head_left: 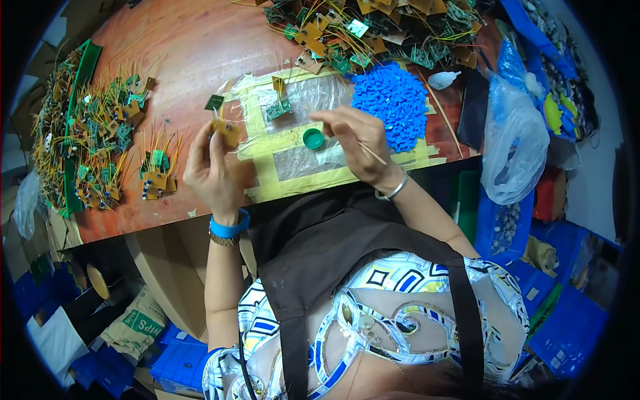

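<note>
Left hand (212,167) pinches small brown-and-green circuit part (225,128), raised over worktop's near edge. Right hand (357,137) grips thin stick (371,153), long axis slanting toward near-right; green cap (313,138) between hands, nearer right hand.

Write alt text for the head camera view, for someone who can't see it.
Over a wooden table, the left hand holds a small tan component with wire leads, while the right hand pinches a thin stick near a green cap. Blue pieces and piled circuit boards lie around.
</note>
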`<state>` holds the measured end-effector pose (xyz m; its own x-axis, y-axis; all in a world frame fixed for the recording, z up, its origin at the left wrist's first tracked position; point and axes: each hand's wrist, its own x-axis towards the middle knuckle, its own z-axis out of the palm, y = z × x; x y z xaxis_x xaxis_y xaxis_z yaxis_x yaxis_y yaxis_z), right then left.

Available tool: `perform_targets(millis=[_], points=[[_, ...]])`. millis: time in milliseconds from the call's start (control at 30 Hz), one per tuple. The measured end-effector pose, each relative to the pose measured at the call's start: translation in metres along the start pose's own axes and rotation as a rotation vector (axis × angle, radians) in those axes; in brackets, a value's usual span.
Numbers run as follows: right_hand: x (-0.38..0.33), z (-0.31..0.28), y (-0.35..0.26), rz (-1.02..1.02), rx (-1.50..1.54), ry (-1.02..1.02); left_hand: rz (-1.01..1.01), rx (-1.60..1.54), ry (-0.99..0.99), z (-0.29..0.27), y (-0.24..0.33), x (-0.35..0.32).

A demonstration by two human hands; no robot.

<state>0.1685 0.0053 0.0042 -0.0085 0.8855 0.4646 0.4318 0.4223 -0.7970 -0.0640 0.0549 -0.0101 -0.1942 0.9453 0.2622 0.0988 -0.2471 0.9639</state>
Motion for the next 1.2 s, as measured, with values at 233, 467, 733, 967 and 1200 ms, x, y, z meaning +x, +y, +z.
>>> perform_targets(millis=[233,467,733,967,1200], points=[[-0.025,0.000,-0.004,0.169,0.074,-0.071,0.309,0.246,-0.117,0.014,0.012,-0.017],[-0.030,-0.001,-0.003,0.119,0.004,-0.089,0.066,0.089,-0.195,0.021,0.007,-0.031],[-0.020,-0.001,-0.025,0.172,0.378,-0.061,-0.565,-0.393,-0.473,0.029,0.027,-0.039],[-0.019,0.005,-0.023,0.177,0.348,-0.041,-0.566,-0.406,-0.497,0.030,0.032,-0.041],[-0.019,0.003,-0.019,-0.091,0.123,-0.087,-0.531,-0.419,-0.495,0.029,0.028,-0.041]])
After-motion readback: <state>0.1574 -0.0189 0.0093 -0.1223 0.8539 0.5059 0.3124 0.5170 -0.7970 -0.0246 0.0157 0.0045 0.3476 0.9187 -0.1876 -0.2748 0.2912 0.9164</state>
